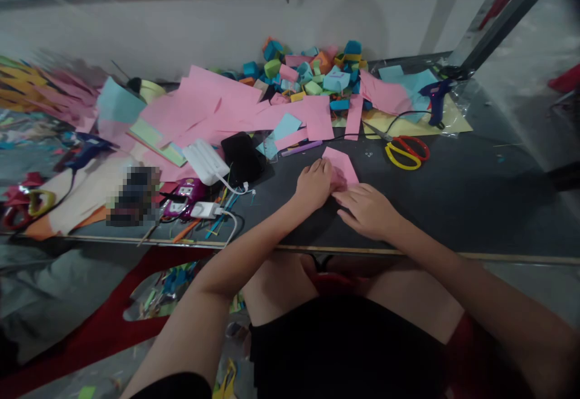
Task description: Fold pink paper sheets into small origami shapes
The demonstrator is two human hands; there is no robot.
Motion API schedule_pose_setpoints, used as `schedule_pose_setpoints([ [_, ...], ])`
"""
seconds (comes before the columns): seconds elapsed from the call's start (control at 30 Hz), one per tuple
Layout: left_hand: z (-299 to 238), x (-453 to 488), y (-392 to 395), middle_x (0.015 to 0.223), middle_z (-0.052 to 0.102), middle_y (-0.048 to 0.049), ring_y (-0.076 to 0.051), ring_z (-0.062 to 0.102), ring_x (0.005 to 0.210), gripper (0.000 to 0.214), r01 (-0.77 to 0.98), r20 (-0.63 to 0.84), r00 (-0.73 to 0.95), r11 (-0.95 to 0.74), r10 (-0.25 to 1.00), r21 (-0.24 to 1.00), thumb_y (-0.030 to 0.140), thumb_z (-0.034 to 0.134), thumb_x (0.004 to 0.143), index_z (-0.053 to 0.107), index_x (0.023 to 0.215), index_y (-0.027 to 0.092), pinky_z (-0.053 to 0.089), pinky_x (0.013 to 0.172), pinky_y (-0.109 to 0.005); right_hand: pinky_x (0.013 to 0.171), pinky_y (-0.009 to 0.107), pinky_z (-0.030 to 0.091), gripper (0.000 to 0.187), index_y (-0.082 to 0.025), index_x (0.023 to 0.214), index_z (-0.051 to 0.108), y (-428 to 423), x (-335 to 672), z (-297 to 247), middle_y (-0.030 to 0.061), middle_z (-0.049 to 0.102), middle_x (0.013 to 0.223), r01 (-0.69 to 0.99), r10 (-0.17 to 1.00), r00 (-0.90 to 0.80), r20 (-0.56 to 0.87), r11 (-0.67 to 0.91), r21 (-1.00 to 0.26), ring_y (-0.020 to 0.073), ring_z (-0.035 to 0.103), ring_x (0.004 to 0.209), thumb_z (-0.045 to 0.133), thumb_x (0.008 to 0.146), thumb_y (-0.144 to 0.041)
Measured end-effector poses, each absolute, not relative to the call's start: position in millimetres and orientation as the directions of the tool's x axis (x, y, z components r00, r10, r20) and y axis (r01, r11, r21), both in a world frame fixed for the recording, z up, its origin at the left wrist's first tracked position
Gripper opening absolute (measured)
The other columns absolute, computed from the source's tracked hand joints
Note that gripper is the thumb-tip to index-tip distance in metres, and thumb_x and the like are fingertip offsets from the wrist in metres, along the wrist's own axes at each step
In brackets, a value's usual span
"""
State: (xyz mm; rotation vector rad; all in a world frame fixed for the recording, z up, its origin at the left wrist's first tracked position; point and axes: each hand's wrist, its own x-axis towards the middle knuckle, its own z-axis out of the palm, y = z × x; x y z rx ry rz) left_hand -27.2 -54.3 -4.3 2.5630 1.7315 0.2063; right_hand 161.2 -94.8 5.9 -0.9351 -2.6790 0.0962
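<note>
A pink piece of paper (342, 162) with angled edges lies on the dark table, partly hidden under both hands. My left hand (314, 185) is bent over its left side, the fingers close together and pressing on it. From the right, my right hand (369, 208) reaches in with fingers stretched out, the upper ones touching the paper's lower edge and the lower ones apart on the tabletop. Scissors (402, 151) with one red and one yellow handle lie to the right. Just behind the paper is a purple pen (302, 147).
Pink sheets (203, 106) and a heap of small coloured paper pieces (317, 72) cover the back. Glue guns lie at right (437, 100) and left (88, 148). A white power bank (205, 160), a black pouch (243, 156) and a power strip (183, 196) with cables sit left.
</note>
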Motion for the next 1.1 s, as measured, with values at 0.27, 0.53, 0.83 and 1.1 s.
schedule_pose_setpoints([
  [0.27,-10,-68,0,0.170,0.035,-0.0072,-0.033,0.039,0.152,0.055,0.711,0.025,0.674,-0.658,0.738,0.248,0.045,0.077,0.086,0.064,0.139,0.039,0.039,0.120,-0.059,0.110,0.048,0.050,0.034,-0.024,0.122,0.076,-27,201,-5,0.0077,0.076,0.127,0.476,0.576,-0.774,0.263,0.803,-0.360,0.0264,0.066,0.127,0.057,0.095,-0.022],
  [0.53,0,-60,-8,0.115,0.079,-0.0076,-0.021,0.072,0.112,0.027,0.624,0.092,0.747,-0.742,0.658,0.245,0.024,0.054,0.101,0.078,0.113,0.021,0.055,0.101,-0.036,0.085,0.038,0.052,0.032,-0.023,0.100,0.080,-30,185,-11,0.0075,0.081,0.108,0.530,0.531,-0.818,0.222,0.845,-0.069,0.0226,0.073,0.100,0.049,0.104,-0.024],
  [0.83,-17,-49,-55,0.135,0.070,-0.0206,-0.029,0.068,0.128,0.045,0.739,0.168,0.630,-0.652,0.758,0.170,0.042,0.061,0.099,0.069,0.127,0.008,0.060,0.103,-0.039,0.079,0.035,0.052,0.037,-0.019,0.105,0.080,-45,184,-12,0.0071,0.082,0.103,0.579,0.555,-0.780,0.290,0.815,-0.005,0.0216,0.075,0.094,0.043,0.107,-0.023],
  [1.1,-16,-47,-53,0.128,0.075,-0.0132,-0.024,0.067,0.130,0.031,0.694,0.198,0.655,-0.684,0.730,0.225,0.027,0.051,0.104,0.074,0.119,0.014,0.055,0.112,-0.037,0.081,0.035,0.049,0.040,-0.018,0.099,0.079,-39,181,-5,0.0092,0.081,0.093,0.590,0.578,-0.772,0.264,0.806,-0.041,0.0211,0.071,0.088,0.040,0.106,-0.024],
])
